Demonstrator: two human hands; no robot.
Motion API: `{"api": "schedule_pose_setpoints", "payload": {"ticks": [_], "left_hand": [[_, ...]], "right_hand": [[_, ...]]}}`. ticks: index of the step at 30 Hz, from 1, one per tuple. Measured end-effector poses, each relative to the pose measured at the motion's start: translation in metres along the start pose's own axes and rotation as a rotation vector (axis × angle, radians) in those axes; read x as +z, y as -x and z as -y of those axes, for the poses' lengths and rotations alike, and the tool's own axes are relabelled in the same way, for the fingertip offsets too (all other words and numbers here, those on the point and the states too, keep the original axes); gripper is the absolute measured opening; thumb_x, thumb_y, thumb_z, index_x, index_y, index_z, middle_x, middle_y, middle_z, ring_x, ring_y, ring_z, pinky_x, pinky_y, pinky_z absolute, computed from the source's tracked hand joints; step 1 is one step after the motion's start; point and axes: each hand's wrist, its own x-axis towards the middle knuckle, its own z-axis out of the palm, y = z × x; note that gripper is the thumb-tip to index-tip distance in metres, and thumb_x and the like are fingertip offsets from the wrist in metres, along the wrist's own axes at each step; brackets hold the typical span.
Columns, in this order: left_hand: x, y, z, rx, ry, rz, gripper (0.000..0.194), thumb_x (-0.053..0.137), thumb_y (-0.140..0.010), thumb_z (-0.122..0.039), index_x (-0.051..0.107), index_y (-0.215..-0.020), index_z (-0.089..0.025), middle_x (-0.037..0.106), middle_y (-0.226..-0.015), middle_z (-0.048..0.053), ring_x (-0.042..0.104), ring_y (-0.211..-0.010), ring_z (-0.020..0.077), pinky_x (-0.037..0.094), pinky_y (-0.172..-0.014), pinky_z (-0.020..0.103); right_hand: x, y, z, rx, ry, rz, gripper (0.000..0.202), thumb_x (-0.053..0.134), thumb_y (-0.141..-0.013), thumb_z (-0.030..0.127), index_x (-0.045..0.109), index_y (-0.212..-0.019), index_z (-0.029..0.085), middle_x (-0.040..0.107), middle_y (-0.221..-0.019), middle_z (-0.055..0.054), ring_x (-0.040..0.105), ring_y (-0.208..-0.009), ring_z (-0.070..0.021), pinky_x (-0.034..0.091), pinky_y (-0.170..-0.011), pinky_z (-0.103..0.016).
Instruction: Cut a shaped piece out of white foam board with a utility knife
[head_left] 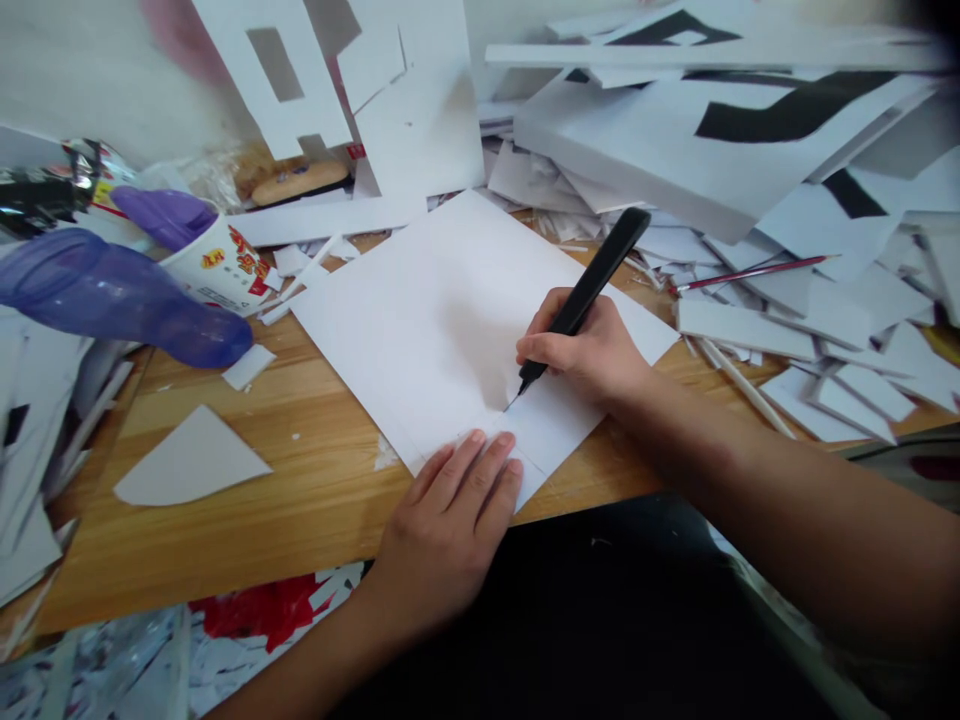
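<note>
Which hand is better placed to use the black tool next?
Probably the right hand: it holds the black tool, tip down at the white sheet. The left hand lies across the sheet's near edge, holding no tool.

The premises are presenting as a small craft workshop handling white board. A wooden table is serving as the bench, a large white sheet occupying its middle. White offcuts are lying heaped along the right side, and a panel with cut-out openings is standing at the back. A slim red tool is resting across the offcuts. Scraps are lying below the front edge. A printed paper cup and a purple bottle are sharing the surface, indicating informal conditions.
</note>
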Motion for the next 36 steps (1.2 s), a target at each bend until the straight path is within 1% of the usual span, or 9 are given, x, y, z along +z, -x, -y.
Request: {"api": "schedule_pose_setpoints", "payload": {"ticks": [3,9,14,17,22,26,28,32,36], "left_hand": [[0.000,0.000,0.000,-0.003,-0.008,-0.004,0.036,0.047,-0.091,-0.014,0.062,-0.123,-0.010,0.058,-0.138,0.012,0.056,-0.124,0.0334,0.051,-0.097,0.048],[0.001,0.001,0.000,0.006,0.000,-0.011,0.036,0.048,-0.090,-0.013,0.062,-0.123,-0.009,0.059,-0.137,0.013,0.056,-0.124,0.0341,0.050,-0.097,0.048],[0.001,0.000,0.001,0.007,0.005,-0.026,0.035,0.046,-0.091,-0.013,0.063,-0.121,-0.009,0.060,-0.135,0.013,0.057,-0.123,0.0335,0.049,-0.096,0.048],[0.001,0.000,0.001,0.005,0.013,-0.034,0.035,0.046,-0.091,-0.012,0.063,-0.121,-0.009,0.061,-0.135,0.013,0.057,-0.123,0.0335,0.048,-0.096,0.047],[0.003,0.001,0.001,0.005,0.022,-0.040,0.035,0.046,-0.090,-0.011,0.063,-0.121,-0.009,0.061,-0.135,0.013,0.056,-0.124,0.0336,0.046,-0.097,0.047],[0.003,0.001,0.001,0.006,0.025,-0.045,0.035,0.048,-0.090,-0.012,0.063,-0.122,-0.009,0.060,-0.136,0.013,0.056,-0.124,0.0337,0.046,-0.098,0.047],[0.002,0.000,0.001,0.006,0.020,-0.053,0.034,0.049,-0.090,-0.012,0.063,-0.121,-0.009,0.061,-0.135,0.013,0.056,-0.123,0.0336,0.047,-0.097,0.047],[0.002,-0.001,0.001,-0.002,0.017,-0.048,0.034,0.047,-0.090,-0.012,0.064,-0.120,-0.010,0.061,-0.134,0.012,0.057,-0.122,0.0325,0.049,-0.095,0.047],[0.002,-0.001,0.002,0.000,0.014,-0.038,0.035,0.047,-0.090,-0.014,0.064,-0.121,-0.011,0.060,-0.136,0.011,0.056,-0.124,0.0326,0.049,-0.096,0.047]], "right_hand": [[0.000,-0.001,0.001,0.007,-0.023,-0.009,0.018,0.075,-0.063,0.021,0.057,-0.061,0.017,0.066,-0.055,0.001,0.055,-0.045,-0.0109,0.044,-0.043,-0.022],[0.000,-0.003,0.006,-0.020,0.096,0.024,0.016,0.075,-0.063,0.021,0.059,-0.063,0.017,0.066,-0.060,-0.001,0.062,-0.056,-0.0152,0.049,-0.050,-0.025],[-0.001,-0.005,0.003,0.010,0.020,0.004,0.016,0.074,-0.063,0.021,0.058,-0.062,0.017,0.067,-0.059,-0.001,0.062,-0.053,-0.0156,0.050,-0.049,-0.025],[-0.002,-0.008,0.001,0.027,0.005,-0.011,0.017,0.074,-0.062,0.019,0.057,-0.060,0.017,0.067,-0.056,0.000,0.061,-0.050,-0.0140,0.049,-0.046,-0.024],[-0.002,-0.012,-0.005,0.031,-0.068,-0.006,0.020,0.075,-0.062,0.021,0.055,-0.059,0.018,0.065,-0.054,0.000,0.057,-0.045,-0.0131,0.045,-0.041,-0.023],[-0.004,-0.014,-0.009,0.020,-0.088,-0.071,0.019,0.073,-0.062,0.020,0.054,-0.061,0.019,0.064,-0.053,0.001,0.055,-0.043,-0.0126,0.041,-0.038,-0.022],[-0.006,-0.015,-0.009,0.022,-0.089,-0.081,0.020,0.073,-0.062,0.020,0.053,-0.061,0.019,0.063,-0.052,0.002,0.055,-0.043,-0.0128,0.040,-0.038,-0.023],[-0.009,-0.014,-0.009,0.013,-0.081,-0.014,0.022,0.076,-0.063,0.021,0.054,-0.062,0.019,0.065,-0.054,0.001,0.054,-0.044,-0.0120,0.042,-0.040,-0.023],[-0.011,-0.012,-0.011,-0.022,-0.219,0.032,0.023,0.079,-0.064,0.024,0.056,-0.064,0.019,0.066,-0.057,0.002,0.053,-0.044,-0.0108,0.040,-0.040,-0.022]]}}
